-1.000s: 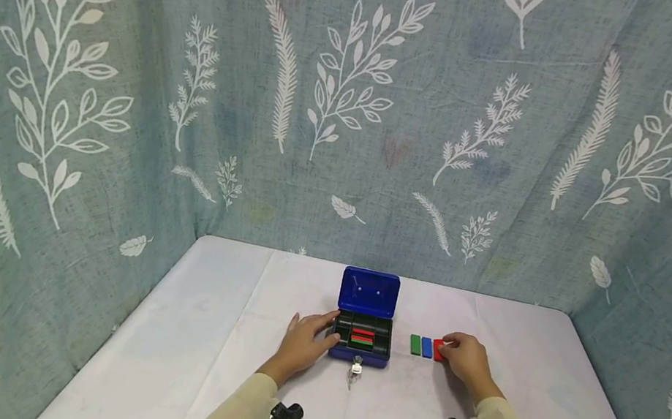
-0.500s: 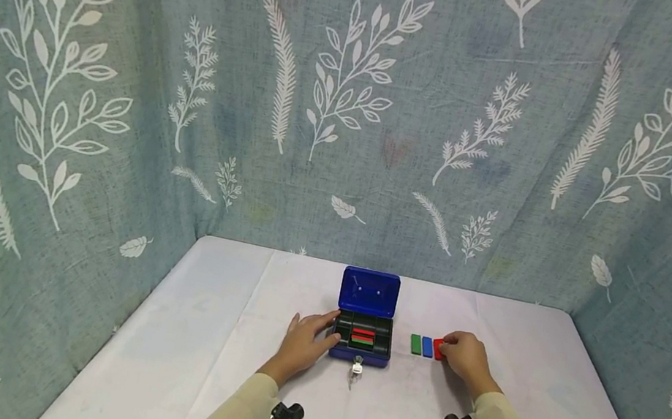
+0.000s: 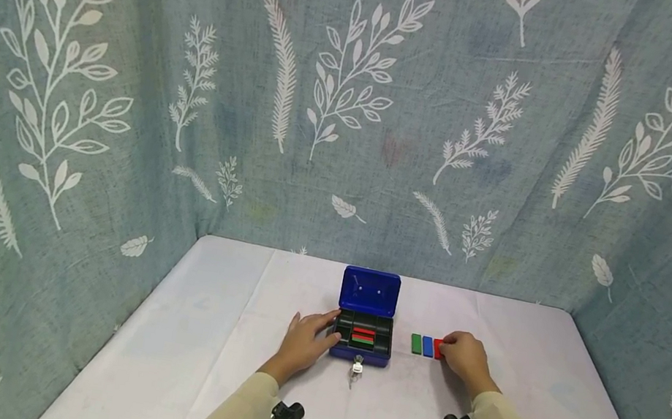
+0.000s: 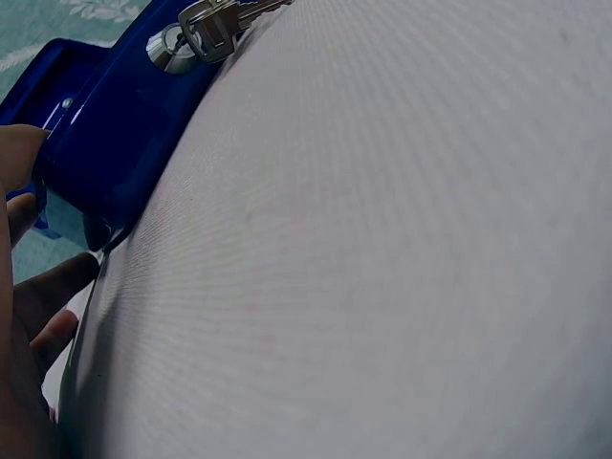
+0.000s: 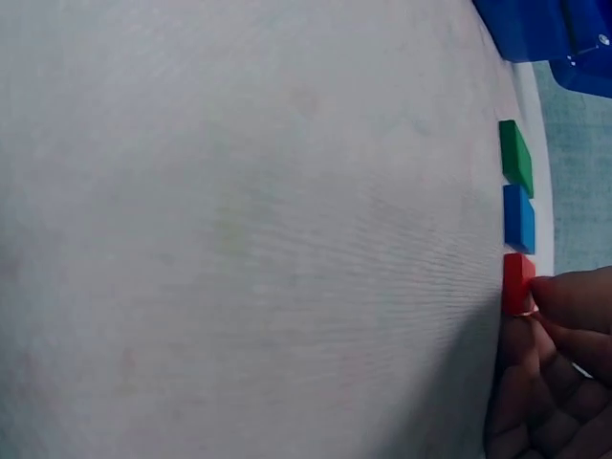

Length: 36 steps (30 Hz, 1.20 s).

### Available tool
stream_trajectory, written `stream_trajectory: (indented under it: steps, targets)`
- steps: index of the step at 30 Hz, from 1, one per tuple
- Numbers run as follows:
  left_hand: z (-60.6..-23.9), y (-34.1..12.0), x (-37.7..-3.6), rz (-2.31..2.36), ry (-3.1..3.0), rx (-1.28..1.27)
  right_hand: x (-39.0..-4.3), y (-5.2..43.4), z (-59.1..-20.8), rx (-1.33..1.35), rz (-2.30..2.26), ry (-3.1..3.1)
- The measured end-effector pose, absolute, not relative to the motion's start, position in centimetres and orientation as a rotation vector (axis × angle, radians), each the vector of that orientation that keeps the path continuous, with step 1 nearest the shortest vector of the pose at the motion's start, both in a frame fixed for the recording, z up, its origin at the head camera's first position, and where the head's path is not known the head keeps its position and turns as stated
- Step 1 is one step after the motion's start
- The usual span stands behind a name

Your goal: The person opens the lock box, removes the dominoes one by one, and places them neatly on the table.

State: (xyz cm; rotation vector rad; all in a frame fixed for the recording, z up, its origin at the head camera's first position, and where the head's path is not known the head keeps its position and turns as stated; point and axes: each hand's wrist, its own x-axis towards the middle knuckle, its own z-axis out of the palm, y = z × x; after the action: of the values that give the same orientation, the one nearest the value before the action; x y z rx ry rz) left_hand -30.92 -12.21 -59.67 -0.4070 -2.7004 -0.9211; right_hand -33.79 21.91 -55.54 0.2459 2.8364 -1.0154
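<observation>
Red and green blocks already lie in the open blue cash box [image 3: 363, 333] at mid-bench. Three wait outside: green block [image 3: 416, 344], blue block [image 3: 427, 346], red block [image 3: 437, 348]. Right hand [image 3: 463, 357] pinches the red one; left hand [image 3: 306, 342], fingers relaxed, steadies the box. No writing readable anywhere.

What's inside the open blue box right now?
In the blue box, a black tray holds a red block and a green block in its middle compartment. The side compartments look dark; whether they hold anything cannot be told.
</observation>
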Motion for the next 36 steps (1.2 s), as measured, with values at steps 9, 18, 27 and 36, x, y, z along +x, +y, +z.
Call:
stream_trajectory:
  steps: [9, 18, 27, 36]
  targets:
    - [-59.53, -12.23, -30.83, -0.934, -2.691, -0.414, -33.85, 21.75, -56.01, 0.26, -0.961, 2.874]
    - [-59.7, -12.28, -30.86, -0.936, -2.681, -0.422, -33.9, 21.92, -56.04, 0.234, -0.96, 2.888]
    - [-59.86, -12.22, -30.95, -0.947, -2.721, -0.386, -34.06, 22.28, -55.8, 0.153, -0.96, 2.926]
    - [-59.83, -12.12, -30.85, -0.943, -2.722, -0.382, -33.83, 22.38, -55.5, 0.162, -0.991, 2.919]
